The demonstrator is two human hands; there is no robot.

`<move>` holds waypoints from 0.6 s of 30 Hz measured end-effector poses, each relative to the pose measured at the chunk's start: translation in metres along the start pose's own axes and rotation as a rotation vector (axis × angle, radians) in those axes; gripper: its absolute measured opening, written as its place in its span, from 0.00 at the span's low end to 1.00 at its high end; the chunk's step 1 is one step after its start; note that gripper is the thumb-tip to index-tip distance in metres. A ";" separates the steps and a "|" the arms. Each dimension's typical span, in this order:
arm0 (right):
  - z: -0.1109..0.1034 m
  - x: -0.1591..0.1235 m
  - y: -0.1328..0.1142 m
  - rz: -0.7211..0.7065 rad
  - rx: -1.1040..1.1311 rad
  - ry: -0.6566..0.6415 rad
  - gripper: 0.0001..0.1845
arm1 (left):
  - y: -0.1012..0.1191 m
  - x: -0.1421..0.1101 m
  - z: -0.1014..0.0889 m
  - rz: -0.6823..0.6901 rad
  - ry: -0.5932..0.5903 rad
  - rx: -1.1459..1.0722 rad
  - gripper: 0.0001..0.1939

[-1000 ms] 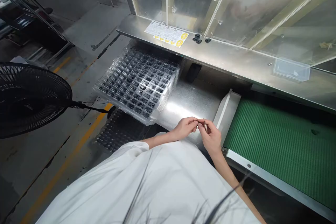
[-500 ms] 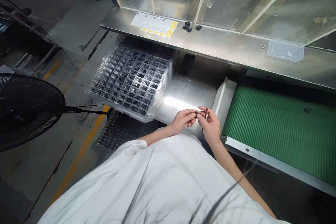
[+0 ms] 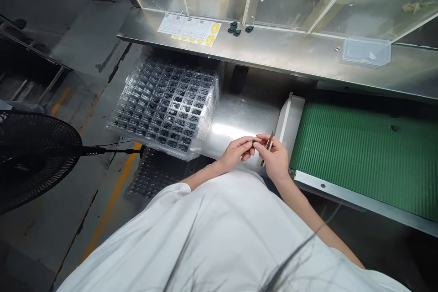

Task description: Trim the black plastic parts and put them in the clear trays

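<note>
Both hands meet in front of my body, over the near edge of the metal surface. My left hand point(image 3: 235, 153) pinches a small dark part point(image 3: 253, 143) between thumb and fingers. The fingertips of my right hand point(image 3: 276, 159) touch the same part from the other side. A slim, pointed, brownish metal tool point(image 3: 268, 149) lies across my right hand, gripped by it, its tip pointing up and away; whether it is a knife or tweezers I cannot tell. Left of my hands stands a stack of clear plastic trays point(image 3: 164, 105) with dark parts in the pockets.
A green ribbed conveyor belt point(image 3: 356, 159) runs at the right, with one dark piece point(image 3: 395, 128) on it. On the steel ledge point(image 3: 273, 45) lie label sheets point(image 3: 191, 29), several black parts point(image 3: 234, 29) and a clear plastic box point(image 3: 366, 52). A black fan point(image 3: 37, 159) stands at the left.
The view has shifted slightly. My hands remain together on the small dark part, their fingers only a little changed, and the tool in my right hand leans more to the right.
</note>
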State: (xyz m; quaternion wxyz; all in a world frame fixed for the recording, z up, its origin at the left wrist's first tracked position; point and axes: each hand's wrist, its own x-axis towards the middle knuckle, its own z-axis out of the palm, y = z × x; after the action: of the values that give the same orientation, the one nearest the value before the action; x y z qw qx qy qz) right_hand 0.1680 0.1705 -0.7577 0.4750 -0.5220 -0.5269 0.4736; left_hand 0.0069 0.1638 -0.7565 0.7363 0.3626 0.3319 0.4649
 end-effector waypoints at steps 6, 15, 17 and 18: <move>0.001 0.001 -0.009 0.005 0.032 -0.015 0.20 | 0.015 -0.006 0.000 -0.064 0.005 -0.147 0.24; 0.000 -0.004 -0.014 -0.220 -0.244 0.042 0.13 | 0.026 -0.008 0.010 -0.005 0.109 -0.261 0.25; -0.002 -0.006 -0.016 -0.325 -0.315 -0.021 0.15 | 0.028 -0.007 0.011 0.025 0.125 -0.235 0.26; -0.003 -0.007 -0.017 -0.369 -0.335 -0.048 0.16 | 0.029 -0.007 0.011 0.033 0.128 -0.221 0.26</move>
State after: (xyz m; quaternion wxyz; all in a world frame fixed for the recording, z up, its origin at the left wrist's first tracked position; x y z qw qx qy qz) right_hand 0.1691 0.1637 -0.7403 0.4477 -0.4770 -0.6955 0.2970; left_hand 0.0008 0.1636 -0.7249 0.7413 0.2544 0.3189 0.5329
